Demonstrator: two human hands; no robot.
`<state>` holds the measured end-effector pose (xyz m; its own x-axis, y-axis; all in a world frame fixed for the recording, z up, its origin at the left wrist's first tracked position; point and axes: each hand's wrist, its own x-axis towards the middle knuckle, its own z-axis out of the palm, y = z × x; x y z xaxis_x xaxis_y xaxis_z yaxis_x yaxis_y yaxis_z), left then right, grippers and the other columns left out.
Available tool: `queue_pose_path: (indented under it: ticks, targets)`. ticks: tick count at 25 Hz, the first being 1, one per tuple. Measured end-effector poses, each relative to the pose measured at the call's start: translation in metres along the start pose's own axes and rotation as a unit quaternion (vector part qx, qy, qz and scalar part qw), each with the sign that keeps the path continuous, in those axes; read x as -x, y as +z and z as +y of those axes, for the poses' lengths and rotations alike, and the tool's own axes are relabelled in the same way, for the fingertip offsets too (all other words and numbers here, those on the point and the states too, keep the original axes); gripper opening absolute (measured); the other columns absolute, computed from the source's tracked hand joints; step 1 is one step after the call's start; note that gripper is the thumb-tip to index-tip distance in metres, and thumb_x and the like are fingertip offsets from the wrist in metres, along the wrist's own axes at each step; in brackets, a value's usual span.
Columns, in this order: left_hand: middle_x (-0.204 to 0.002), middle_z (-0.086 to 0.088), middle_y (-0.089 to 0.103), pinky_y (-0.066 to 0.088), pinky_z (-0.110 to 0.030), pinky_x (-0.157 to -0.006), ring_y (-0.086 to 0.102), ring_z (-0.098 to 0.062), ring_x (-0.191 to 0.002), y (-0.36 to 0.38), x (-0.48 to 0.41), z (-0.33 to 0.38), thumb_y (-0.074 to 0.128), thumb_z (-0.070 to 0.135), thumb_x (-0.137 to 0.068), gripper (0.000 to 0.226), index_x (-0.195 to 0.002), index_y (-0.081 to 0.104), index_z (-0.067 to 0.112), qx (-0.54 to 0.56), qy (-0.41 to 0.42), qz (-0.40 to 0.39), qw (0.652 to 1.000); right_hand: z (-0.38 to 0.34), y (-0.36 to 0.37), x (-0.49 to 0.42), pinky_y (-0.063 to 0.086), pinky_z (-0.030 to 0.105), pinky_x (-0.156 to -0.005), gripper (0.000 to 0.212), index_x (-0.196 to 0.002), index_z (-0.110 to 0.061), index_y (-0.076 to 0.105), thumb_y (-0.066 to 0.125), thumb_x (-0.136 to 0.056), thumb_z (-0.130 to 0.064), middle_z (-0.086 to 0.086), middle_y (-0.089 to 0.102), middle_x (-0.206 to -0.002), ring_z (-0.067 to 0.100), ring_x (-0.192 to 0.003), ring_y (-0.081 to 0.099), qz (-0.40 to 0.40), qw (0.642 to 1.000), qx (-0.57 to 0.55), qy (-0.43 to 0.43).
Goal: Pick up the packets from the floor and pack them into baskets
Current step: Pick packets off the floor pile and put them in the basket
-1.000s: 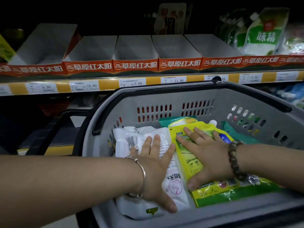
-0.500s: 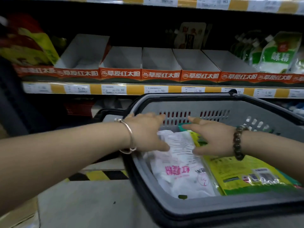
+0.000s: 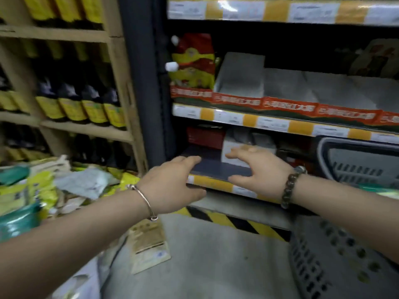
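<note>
Floor: the grey floor is closest to me, with a yellow and black stripe along the foot of the shelving.
White packet: a white packet lies at the lower left corner, partly hidden by the left forearm.
Beige packet: one beige packet lies flat on the floor, just below the left wrist.
Basket: the grey basket is at the right side. The right forearm passes over it. Something green shows inside, too blurred to name.
Left hand: the left hand wears a silver bangle. Its grip is loose, the fingers straight and close together, and it holds nothing.
Right hand: the right hand wears a bead bracelet and is beside the left one, not touching it. Its grip is spread and carries nothing.
Pile of packets: yellow, green and pale packets are heaped on the floor at the left.
Low shelf: the dark low shelf is just behind both hands. I cannot tell if the fingers touch it.
Wooden rack: dark bottles with yellow labels stand in rows.
Upper shelf: a red and yellow pouch stands beside cardboard trays with orange fronts.
</note>
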<state>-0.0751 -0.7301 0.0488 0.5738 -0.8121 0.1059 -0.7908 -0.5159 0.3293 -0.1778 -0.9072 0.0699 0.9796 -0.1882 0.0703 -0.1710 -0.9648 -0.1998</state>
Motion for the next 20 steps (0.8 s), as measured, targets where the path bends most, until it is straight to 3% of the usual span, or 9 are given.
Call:
queue_pose_path:
  ticks: [8, 16, 20]
  targets:
    - [-0.147, 0.005, 0.031, 0.037, -0.033, -0.102, 0.039, -0.02, -0.13, 0.014, 0.092, -0.155, 0.054, 0.053, -0.084, 0.073, -0.145, 0.02, 0.032, -0.008, -0.13, 0.013, 0.991, -0.128, 0.111, -0.083, 0.034, 0.025, -0.102, 0.05, -0.135, -0.023, 0.046, 0.058, -0.088, -0.034, -0.001, 0.047, -0.139, 0.016, -0.127, 0.043, -0.104, 0.993, 0.017, -0.055]
    - [-0.145, 0.003, 0.036, 0.043, -0.035, -0.097, 0.044, -0.021, -0.126, 0.048, 0.15, -0.225, 0.051, 0.049, -0.088, 0.066, -0.145, 0.024, 0.03, 0.017, -0.255, -0.006, 0.967, -0.183, 0.223, -0.117, 0.042, 0.036, -0.097, 0.047, -0.132, -0.022, 0.046, 0.054, -0.086, -0.033, 0.004, 0.048, -0.132, 0.024, -0.123, 0.045, -0.262, 0.946, 0.091, -0.169]
    - [-0.145, 0.003, 0.035, 0.041, -0.033, -0.099, 0.043, -0.02, -0.128, 0.055, 0.175, -0.25, 0.054, 0.042, -0.089, 0.064, -0.144, 0.026, 0.029, 0.018, -0.313, -0.036, 0.949, -0.224, 0.276, -0.134, 0.044, 0.039, -0.093, 0.055, -0.134, -0.015, 0.042, 0.058, -0.087, -0.038, 0.011, 0.049, -0.13, 0.03, -0.118, 0.048, -0.299, 0.924, 0.061, -0.232]
